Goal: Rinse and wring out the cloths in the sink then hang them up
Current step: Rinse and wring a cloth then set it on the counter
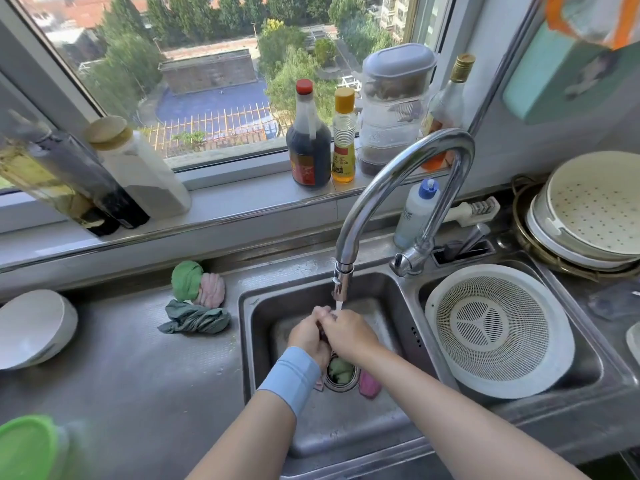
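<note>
**Rinse in progress at the sink; nothing hung yet**

Item in hand: a dark cloth [323, 336], of which only a sliver shows between the two palms. The left hand [306, 337] and the right hand [348, 332] are both curled round it and pressed together. They sit directly beneath the faucet spout [341, 285], evidently so the running water falls straight onto the fabric.

Below the hands, on the floor of the sink [263, 341], a green cloth [341, 371] lies over the drain and a pink cloth [369, 385] lies just beside it. Judged to be awaiting their turn.

Left of the hands, on the counter [138, 375], three twisted cloths rest touching one another: green [187, 280], pale pink [211, 289] and grey-green [195, 318]. Their tight twist suggests they are wrung and parked clear of the splash.

Right of the hands, a white colander [495, 327] occupies the second basin.
</note>
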### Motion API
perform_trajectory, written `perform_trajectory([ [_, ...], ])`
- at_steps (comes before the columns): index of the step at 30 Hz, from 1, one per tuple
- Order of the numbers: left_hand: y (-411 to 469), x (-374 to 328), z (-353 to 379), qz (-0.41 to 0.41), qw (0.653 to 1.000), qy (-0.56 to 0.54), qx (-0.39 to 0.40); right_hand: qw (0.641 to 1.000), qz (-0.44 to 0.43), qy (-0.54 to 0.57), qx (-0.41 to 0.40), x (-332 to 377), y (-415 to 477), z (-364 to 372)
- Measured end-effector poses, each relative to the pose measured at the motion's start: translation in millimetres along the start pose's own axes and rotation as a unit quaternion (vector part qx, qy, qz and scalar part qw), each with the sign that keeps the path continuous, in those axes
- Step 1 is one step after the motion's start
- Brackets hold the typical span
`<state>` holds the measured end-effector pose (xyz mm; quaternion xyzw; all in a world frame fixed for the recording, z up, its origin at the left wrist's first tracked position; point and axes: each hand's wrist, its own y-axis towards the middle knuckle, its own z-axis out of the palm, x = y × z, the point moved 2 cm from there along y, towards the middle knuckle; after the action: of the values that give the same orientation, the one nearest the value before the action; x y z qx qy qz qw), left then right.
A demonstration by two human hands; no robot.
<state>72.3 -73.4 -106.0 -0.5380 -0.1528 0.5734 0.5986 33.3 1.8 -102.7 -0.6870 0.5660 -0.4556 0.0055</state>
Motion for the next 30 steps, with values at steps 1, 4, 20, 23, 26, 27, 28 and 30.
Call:
perform_trajectory([
  [1, -2, 2, 3, 0.013, 1.0, 0.017, 0.009, 1.0, 0.011, 0.002, -0.025, 0, 3, -4],
  [4, -5, 6, 8, 0.051, 0.995, 0.065, 0.051, 0.997, 0.035, -0.026, -0.064, -3, 12, -14],
  [20, 13, 0, -13, 0.067, 0.963, 0.262, 0.013, 0.91, 0.083, 0.403, 0.053, -5, 1, -23],
  [23, 13, -4, -8, 0.106, 0.95, 0.295, -0.009, 0.909, 0.084, 0.403, 0.066, -12, -2, -22],
  [26, 6, -8, -3, 0.117, 0.961, 0.249, 0.014, 0.899, 0.072, 0.412, 0.129, -16, -1, -26],
  [27, 5, -11, -3, 0.107, 0.969, 0.219, 0.025, 0.898, 0.072, 0.411, 0.138, -17, 0, -28],
  [28, 4, -13, -5, 0.098, 0.974, 0.201, 0.038, 0.905, 0.069, 0.401, 0.127, -18, 3, -30],
  [30, 4, -14, -10, 0.091, 0.963, 0.245, 0.067, 0.92, 0.064, 0.379, 0.072, -16, 7, -36],
])
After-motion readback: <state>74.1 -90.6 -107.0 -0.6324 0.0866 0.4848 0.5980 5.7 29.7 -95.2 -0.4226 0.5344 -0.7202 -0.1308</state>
